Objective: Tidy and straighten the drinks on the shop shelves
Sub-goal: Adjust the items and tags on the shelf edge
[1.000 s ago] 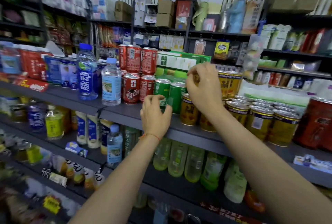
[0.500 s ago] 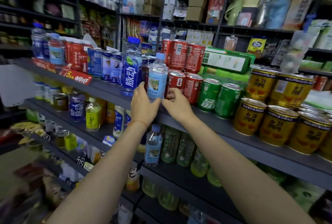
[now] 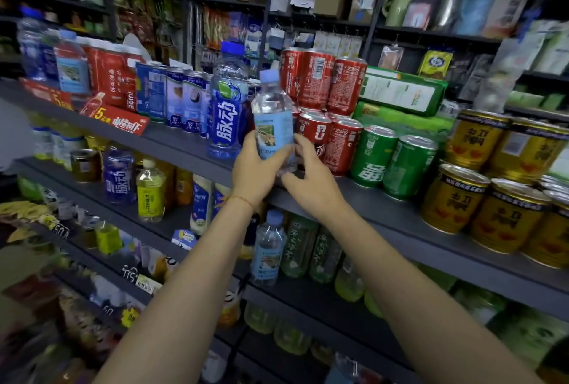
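— Hands first: what are they doing?

— Both are on the small water bottle point(image 3: 273, 124). The left hand point(image 3: 255, 175) has its fingers wrapped round the low part of it. The right hand point(image 3: 311, 185) holds it from the other side, fingers curled on the bottom.

— Where is the bottle?

— At the front edge of the grey shelf point(image 3: 385, 214), between the big blue bottle point(image 3: 226, 106) and the red cans point(image 3: 326, 137). It stands up almost straight. I can't tell if its bottom is on the shelf or a little above it, because the hands hide that.

— So which part of the job is this?

— I think it's fixing that one bottle, turning or setting it so it looks neat. The green cans point(image 3: 391, 161) and the gold cans point(image 3: 480, 198) further right seem lined up already.

— What should come next?

— I guess the bottle needs its picture facing out and its bottom flat on the shelf, close beside the big blue one. The hands should go slow, since the red cans are just behind and stacked two high. A bump could knock them. Then let go gently.
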The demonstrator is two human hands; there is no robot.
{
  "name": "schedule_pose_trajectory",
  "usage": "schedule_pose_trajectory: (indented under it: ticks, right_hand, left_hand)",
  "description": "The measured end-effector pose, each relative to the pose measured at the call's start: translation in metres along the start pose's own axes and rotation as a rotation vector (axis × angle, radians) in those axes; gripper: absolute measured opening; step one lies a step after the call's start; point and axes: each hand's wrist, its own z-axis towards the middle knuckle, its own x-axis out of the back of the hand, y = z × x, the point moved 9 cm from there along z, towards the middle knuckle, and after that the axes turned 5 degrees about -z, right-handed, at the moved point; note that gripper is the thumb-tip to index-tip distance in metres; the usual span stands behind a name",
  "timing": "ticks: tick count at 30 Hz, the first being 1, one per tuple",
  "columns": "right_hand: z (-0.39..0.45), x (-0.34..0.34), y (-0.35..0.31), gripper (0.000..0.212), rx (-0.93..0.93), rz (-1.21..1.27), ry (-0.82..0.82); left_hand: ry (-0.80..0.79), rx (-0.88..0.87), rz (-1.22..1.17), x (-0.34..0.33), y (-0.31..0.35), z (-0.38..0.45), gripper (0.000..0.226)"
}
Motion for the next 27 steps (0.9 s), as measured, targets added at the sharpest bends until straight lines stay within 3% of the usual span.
schedule_pose_trajectory:
  ticks: [3, 6, 8, 10, 13, 15, 18, 23, 27]
  right_hand:
    - [-0.017, 0.006, -0.015, 0.068, 0.099, 0.147, 0.028]
    - [-0.044, 0.012, -0.025, 0.058, 0.152, 0.162, 0.072]
    - [-0.064, 0.025, -0.031, 0.047, 0.134, 0.183, 0.148]
    - [-0.085, 0.038, -0.031, 0.034, 0.055, 0.326, 0.178]
    - [-0.126, 0.049, -0.012, 0.031, -0.232, 0.775, 0.145]
    - [-0.162, 0.060, 0.003, 0.039, -0.425, 0.964, 0.141]
    - [-0.223, 0.095, 0.021, 0.042, -0.556, 1.030, 0.152]
    - [-0.319, 0.192, 0.057, 0.037, -0.564, 0.985, 0.230]
    - [-0.400, 0.259, 0.086, 0.023, -0.499, 0.883, 0.324]
  left_hand:
    - [-0.004, 0.052, -0.367, 0.003, 0.014, -0.021, 0.047]
    - [-0.076, 0.040, -0.459, 0.000, 0.041, -0.046, 0.047]
    - [-0.134, 0.080, -0.506, -0.007, 0.056, -0.065, 0.034]
    - [-0.217, 0.180, -0.672, -0.023, 0.067, -0.090, 0.035]
    - [-0.245, 0.306, -0.866, -0.049, 0.078, -0.130, 0.053]
    - [-0.266, 0.362, -0.885, -0.074, 0.086, -0.159, 0.055]
    - [-0.329, 0.441, -0.888, -0.127, 0.095, -0.213, 0.048]
    - [-0.387, 0.508, -0.827, -0.221, 0.109, -0.307, 0.061]
    - [-0.466, 0.444, -0.739, -0.286, 0.138, -0.383, 0.044]
